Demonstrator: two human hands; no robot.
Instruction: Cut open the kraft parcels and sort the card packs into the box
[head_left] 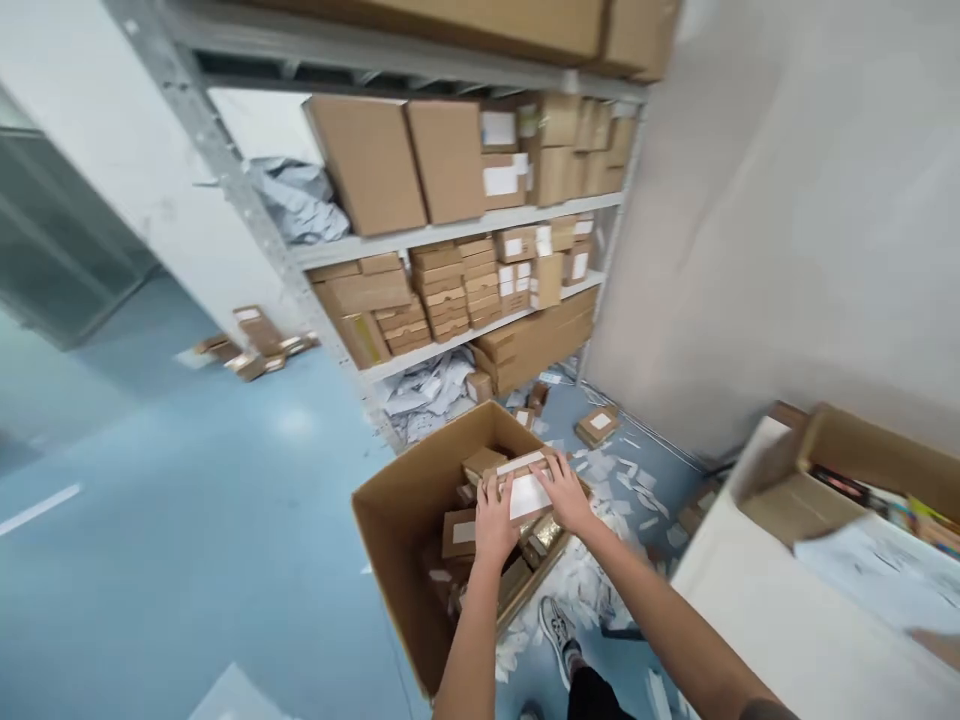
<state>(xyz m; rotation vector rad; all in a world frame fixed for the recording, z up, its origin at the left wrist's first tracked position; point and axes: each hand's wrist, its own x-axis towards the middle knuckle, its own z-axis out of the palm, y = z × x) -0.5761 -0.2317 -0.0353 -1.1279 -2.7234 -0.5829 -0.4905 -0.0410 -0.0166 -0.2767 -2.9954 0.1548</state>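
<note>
Between my two hands is a small cardboard box [529,497] with a white label on its face. My left hand [495,520] grips its left end, fingers curled over the edge. At the other end my right hand [564,492] holds it with the fingers closed on the side. The box is above a large open carton [401,560] on the floor. Several smaller boxes lie inside that carton, among them a brown box with a white label [459,534]. My forearms hide part of the carton's contents.
Grey metal shelving [420,236] with stacked cardboard boxes stands ahead. Paper scraps [592,580] litter the blue floor beside the carton. On the right, a white table [772,610] carries an open box [885,450]. Loose boxes [259,330] lie on the floor at left.
</note>
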